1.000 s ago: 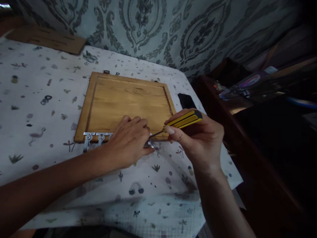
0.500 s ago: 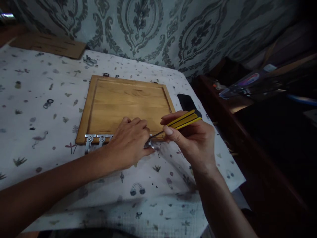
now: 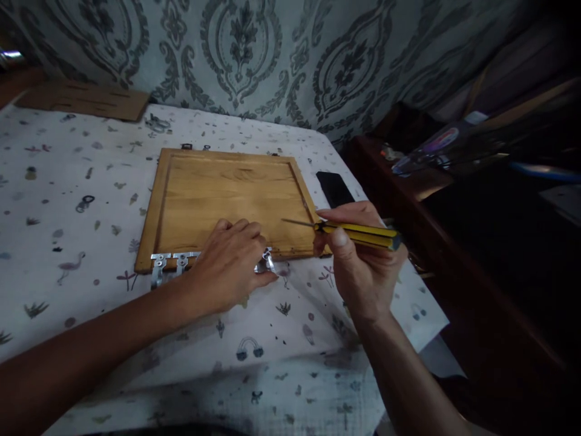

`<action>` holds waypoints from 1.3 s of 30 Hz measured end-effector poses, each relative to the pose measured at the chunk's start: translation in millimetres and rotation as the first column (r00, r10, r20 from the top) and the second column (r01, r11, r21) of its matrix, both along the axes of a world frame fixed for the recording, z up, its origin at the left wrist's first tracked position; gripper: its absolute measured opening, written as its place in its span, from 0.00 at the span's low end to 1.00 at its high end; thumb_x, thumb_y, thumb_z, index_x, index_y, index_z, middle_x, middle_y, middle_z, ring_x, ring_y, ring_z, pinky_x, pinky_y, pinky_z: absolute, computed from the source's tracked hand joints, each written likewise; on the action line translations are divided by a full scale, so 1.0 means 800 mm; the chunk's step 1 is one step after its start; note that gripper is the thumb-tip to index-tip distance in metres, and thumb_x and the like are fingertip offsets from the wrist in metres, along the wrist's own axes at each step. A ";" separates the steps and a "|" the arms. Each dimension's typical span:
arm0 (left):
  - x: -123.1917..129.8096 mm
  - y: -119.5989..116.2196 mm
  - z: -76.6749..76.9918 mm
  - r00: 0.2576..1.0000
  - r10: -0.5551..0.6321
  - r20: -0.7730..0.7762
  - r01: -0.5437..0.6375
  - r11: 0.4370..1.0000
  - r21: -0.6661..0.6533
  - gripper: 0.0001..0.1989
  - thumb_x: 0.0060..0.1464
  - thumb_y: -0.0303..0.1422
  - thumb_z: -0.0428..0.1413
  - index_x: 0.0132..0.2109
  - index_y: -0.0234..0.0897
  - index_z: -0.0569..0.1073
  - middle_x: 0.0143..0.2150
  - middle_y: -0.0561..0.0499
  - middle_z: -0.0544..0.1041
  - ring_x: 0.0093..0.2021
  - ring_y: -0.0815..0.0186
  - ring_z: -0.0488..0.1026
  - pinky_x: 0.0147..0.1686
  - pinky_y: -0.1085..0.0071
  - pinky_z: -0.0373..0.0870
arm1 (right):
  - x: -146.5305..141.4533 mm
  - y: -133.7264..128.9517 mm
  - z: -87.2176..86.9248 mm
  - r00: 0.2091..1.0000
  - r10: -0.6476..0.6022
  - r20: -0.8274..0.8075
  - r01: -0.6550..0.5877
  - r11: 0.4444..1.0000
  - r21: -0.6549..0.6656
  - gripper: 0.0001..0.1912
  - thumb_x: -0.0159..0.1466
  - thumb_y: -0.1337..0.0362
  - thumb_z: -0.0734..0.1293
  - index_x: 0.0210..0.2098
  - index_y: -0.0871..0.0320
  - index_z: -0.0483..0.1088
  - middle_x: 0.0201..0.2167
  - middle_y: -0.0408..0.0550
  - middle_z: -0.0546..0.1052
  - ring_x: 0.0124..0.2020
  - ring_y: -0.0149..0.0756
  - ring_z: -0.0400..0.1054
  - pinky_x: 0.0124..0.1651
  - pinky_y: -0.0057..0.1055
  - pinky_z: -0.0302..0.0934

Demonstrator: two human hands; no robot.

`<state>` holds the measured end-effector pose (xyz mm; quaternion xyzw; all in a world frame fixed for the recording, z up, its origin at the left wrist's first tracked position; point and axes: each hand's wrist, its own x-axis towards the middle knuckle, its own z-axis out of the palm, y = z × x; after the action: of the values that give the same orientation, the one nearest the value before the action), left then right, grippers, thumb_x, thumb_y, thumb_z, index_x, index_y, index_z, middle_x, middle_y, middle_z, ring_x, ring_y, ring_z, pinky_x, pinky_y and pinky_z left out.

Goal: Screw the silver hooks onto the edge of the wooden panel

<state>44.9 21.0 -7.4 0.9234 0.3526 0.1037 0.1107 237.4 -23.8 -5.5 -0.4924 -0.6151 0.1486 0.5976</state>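
Observation:
A framed wooden panel point(image 3: 227, 194) lies flat on the patterned tablecloth, with metal brackets point(image 3: 159, 264) along its near edge. My left hand point(image 3: 231, 260) is closed over that edge, its thumb and fingers gripping a metal bracket point(image 3: 269, 260) toward the right side. Part of this bracket and the ones under my wrist are hidden. In my right hand point(image 3: 367, 260) is a screwdriver point(image 3: 356, 234) with a yellow and black handle. Its thin shaft points left above the panel's right part, and the tip is apart from the bracket.
Right of the panel lies a black phone point(image 3: 334, 189). A piece of cardboard point(image 3: 86, 100) rests at the back left of the tablecloth point(image 3: 181, 375). Beyond the table's right edge, a plastic bottle point(image 3: 436, 145) lies by a dark red wooden edge point(image 3: 385, 163). Patterned fabric rises behind the table.
My right hand has drawn the screwdriver tip up and away from the bracket, and the handle has swung lower to the right. My left hand stays on the bracket.

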 end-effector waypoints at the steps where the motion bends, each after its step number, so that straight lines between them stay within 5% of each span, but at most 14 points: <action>1: 0.000 0.000 -0.001 1.000 -0.004 0.006 0.004 1.000 0.009 0.18 0.57 0.47 0.64 0.39 0.34 0.76 0.39 0.47 0.75 0.45 0.55 0.73 0.43 0.61 0.61 | 0.001 -0.003 -0.003 1.000 -0.013 0.025 0.013 1.000 -0.004 0.09 0.65 0.54 0.72 0.43 0.48 0.80 0.37 0.46 0.77 0.35 0.37 0.73 0.38 0.38 0.71; 13: 0.001 -0.001 0.004 1.000 0.006 -0.009 -0.006 1.000 -0.021 0.16 0.58 0.44 0.64 0.44 0.35 0.77 0.41 0.47 0.75 0.46 0.53 0.72 0.44 0.58 0.62 | 0.001 -0.005 -0.025 0.952 0.196 0.234 -0.143 0.963 -0.227 0.09 0.70 0.59 0.66 0.47 0.53 0.75 0.42 0.48 0.81 0.41 0.38 0.77 0.45 0.37 0.73; 30: 0.002 -0.001 0.008 0.999 0.008 -0.043 -0.010 0.999 -0.044 0.15 0.59 0.43 0.62 0.43 0.35 0.77 0.38 0.47 0.74 0.44 0.54 0.71 0.44 0.58 0.62 | 0.001 -0.006 -0.044 0.844 0.160 0.512 -0.129 0.987 -0.096 0.09 0.71 0.69 0.61 0.49 0.52 0.67 0.40 0.49 0.78 0.43 0.42 0.73 0.46 0.44 0.69; 39: 0.001 0.000 0.006 0.999 -0.006 -0.051 0.007 0.999 0.032 0.17 0.58 0.46 0.63 0.42 0.36 0.76 0.38 0.47 0.76 0.45 0.54 0.72 0.43 0.58 0.63 | 0.002 -0.006 -0.053 0.802 0.133 0.582 -0.080 0.990 -0.117 0.18 0.64 0.75 0.62 0.52 0.54 0.68 0.40 0.51 0.77 0.45 0.46 0.71 0.48 0.45 0.65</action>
<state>45.4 20.7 -2.8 0.9285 0.3506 0.0856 0.0872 238.9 -28.6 -47.9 -0.5042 -0.7894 0.0487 0.3467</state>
